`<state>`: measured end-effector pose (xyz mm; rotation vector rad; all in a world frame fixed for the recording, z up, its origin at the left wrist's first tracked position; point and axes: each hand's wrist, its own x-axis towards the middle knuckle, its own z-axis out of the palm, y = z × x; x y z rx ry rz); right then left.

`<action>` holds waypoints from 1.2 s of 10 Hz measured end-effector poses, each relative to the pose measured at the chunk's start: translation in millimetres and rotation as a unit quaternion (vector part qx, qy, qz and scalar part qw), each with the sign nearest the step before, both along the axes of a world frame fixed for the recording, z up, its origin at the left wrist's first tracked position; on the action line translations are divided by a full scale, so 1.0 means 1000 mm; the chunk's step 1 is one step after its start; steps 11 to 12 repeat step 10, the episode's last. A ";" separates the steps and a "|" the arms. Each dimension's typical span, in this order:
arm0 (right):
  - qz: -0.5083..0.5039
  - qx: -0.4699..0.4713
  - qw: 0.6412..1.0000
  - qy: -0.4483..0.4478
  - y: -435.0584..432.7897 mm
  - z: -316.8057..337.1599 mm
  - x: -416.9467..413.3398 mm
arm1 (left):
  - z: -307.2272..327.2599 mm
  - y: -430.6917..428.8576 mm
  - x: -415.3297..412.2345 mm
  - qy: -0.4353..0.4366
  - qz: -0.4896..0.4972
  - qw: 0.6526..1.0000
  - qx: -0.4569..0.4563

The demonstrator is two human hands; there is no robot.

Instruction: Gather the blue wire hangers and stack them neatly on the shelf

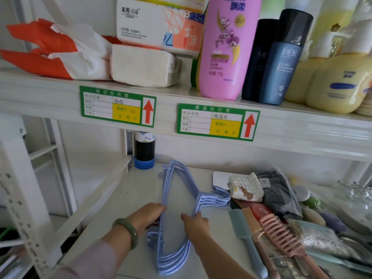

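A bunch of several light-blue hangers (182, 172) lies flat on the lower white shelf (138, 190), stacked on each other, hooks (221, 198) pointing right. My left hand (148, 215), a green bangle on its wrist, curls around the straight bars on the left side of the stack. At the neck just below the hooks, my right hand (196, 223) pinches the shoulder wires.
Combs and a pink brush (281, 236) lie right of the hangers, with a dark bag (279, 194) and a cloth packet behind. A black-and-blue tape roll (144, 153) stands at the back. The upper shelf (302, 125) holds bottles and tissue packs. A white post stands left.
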<state>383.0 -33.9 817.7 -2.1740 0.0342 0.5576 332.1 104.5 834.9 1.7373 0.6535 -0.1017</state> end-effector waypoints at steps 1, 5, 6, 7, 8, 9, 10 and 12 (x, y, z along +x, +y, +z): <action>-0.018 0.002 1.000 -0.004 0.004 -0.002 -0.003 | -0.003 -0.003 -0.003 -0.010 0.012 1.000 -0.023; -0.037 0.114 0.993 0.014 -0.009 -0.002 -0.006 | 0.004 -0.003 -0.007 -0.012 0.031 0.999 -0.038; -0.034 0.137 0.990 0.021 -0.015 -0.004 -0.004 | 0.006 -0.003 -0.007 -0.018 0.047 0.998 -0.026; -0.044 0.175 0.983 0.035 -0.018 -0.004 -0.006 | 0.008 -0.003 -0.007 -0.010 0.055 0.998 0.005; -0.062 0.231 0.970 0.054 -0.021 -0.004 -0.005 | 0.006 -0.002 -0.006 -0.015 0.031 0.999 0.020; -0.063 0.249 0.964 0.066 -0.027 0.003 -0.006 | 0.014 -0.003 -0.008 -0.009 0.045 0.996 0.079; -0.061 0.240 0.968 0.043 -0.029 0.014 0.000 | 0.019 0.001 -0.008 -0.019 0.057 0.993 0.101; -0.061 0.240 0.968 0.043 -0.029 0.014 0.000 | 0.019 0.001 -0.008 -0.019 0.057 0.993 0.101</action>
